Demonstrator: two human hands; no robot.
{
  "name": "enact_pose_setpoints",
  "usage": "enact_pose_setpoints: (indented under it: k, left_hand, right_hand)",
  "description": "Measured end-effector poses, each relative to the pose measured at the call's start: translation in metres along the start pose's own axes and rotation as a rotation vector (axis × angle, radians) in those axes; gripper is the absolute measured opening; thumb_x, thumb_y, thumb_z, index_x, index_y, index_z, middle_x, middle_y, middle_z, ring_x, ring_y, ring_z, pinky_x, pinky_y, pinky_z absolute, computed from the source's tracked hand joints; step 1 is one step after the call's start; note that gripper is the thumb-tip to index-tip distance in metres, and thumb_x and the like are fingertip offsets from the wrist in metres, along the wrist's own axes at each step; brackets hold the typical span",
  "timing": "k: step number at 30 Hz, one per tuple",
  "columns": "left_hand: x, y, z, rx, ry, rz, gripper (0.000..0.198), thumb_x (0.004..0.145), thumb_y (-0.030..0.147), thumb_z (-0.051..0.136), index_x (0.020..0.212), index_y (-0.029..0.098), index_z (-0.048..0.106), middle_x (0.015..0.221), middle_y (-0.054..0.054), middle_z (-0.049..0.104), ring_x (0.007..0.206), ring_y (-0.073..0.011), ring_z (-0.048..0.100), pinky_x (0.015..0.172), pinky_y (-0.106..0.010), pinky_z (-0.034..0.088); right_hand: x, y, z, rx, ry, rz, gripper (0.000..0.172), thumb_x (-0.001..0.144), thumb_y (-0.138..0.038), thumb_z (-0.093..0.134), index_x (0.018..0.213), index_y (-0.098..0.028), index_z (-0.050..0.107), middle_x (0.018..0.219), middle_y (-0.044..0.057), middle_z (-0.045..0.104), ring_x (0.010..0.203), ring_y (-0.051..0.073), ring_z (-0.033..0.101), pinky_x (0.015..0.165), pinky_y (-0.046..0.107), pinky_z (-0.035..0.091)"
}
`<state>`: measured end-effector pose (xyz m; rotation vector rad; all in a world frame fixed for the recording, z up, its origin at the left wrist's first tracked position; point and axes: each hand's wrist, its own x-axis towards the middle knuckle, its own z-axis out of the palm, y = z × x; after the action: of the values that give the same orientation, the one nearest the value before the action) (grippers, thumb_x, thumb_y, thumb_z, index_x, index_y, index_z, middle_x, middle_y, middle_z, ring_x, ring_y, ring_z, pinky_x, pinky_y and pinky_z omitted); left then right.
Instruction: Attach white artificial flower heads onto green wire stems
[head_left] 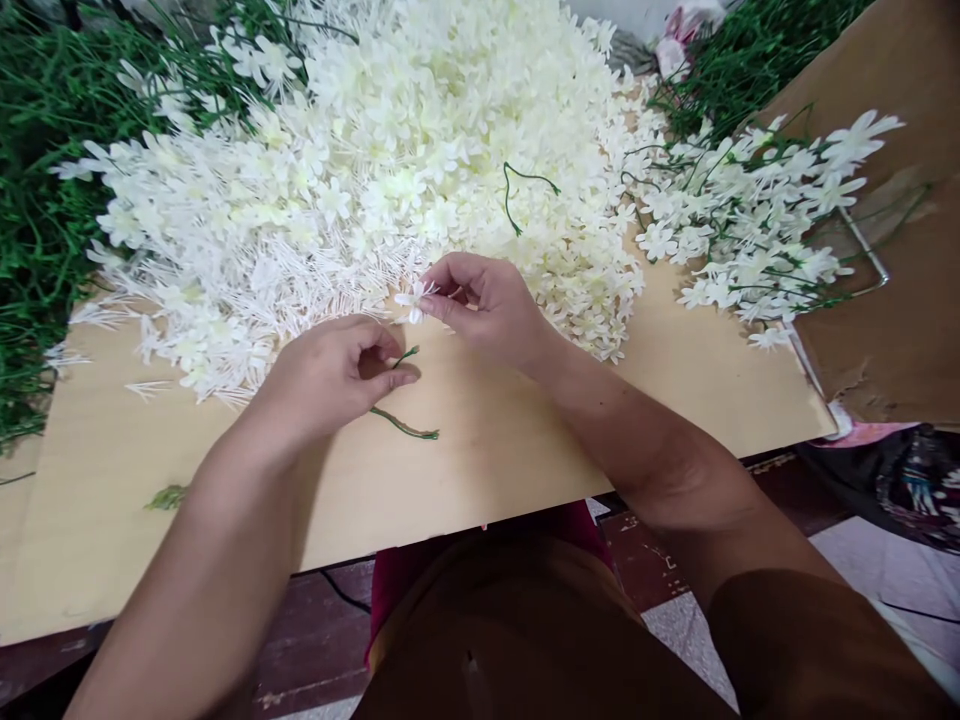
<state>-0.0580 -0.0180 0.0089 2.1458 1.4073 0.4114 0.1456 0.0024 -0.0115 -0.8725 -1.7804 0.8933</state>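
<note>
My left hand (337, 372) is closed on a forked green plastic stem (405, 425). One tip of the stem pokes up between thumb and forefinger, and another branch hangs below toward the tabletop. Just to the right, my right hand (487, 305) pinches a small white artificial flower (412, 298) between thumb and fingertips, its petals turned toward the left hand. Flower and stem are apart. Behind both hands spreads a large heap of loose white artificial blossoms (450, 120), with a bare green stem (511, 195) lying on top of it.
Green stem bundles (45, 220) are piled at the left, with more greenery (765, 60) at the back right. Stems bearing white flowers (742, 220) lie at the right, by a brown cardboard box (892, 330). A small green scrap (166, 497) rests on the wooden tabletop (480, 470).
</note>
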Motion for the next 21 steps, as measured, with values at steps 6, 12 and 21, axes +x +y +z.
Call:
enact_pose_setpoints:
  k: [6,12,21]
  left_hand:
    - [0.006,0.002,0.009,0.101,0.018,0.089,0.010,0.078,0.020,0.058,0.068,0.019,0.057,0.071,-0.003,0.057,0.065,-0.0172,0.051,0.063,-0.031,0.037]
    - [0.012,-0.005,0.016,-0.399,0.148,-0.061,0.009,0.079,0.027,0.063,0.080,0.019,0.059,0.069,0.000,0.058,0.062,-0.0134,0.049,0.059,-0.027,0.039]
    - [0.015,-0.003,0.019,-0.667,0.152,-0.100,0.012,0.072,0.026,0.073,0.073,0.017,0.065,0.071,-0.001,0.065,0.065,-0.0120,0.055,0.059,-0.024,0.044]
  right_hand:
    - [0.000,0.003,0.000,0.364,-0.307,0.145,0.036,0.086,-0.048,0.071,0.080,-0.015,0.057,0.070,-0.002,0.057,0.066,0.006,0.052,0.060,0.019,0.047]
    - [0.002,0.010,-0.008,0.550,-0.261,0.369,0.045,0.070,-0.047,0.086,0.086,-0.016,0.057,0.069,-0.005,0.062,0.062,0.005,0.057,0.058,0.017,0.052]
    - [0.005,0.007,-0.011,0.680,-0.213,0.494,0.044,0.064,-0.039,0.091,0.078,-0.016,0.057,0.068,-0.005,0.064,0.062,0.005,0.060,0.055,0.015,0.050]
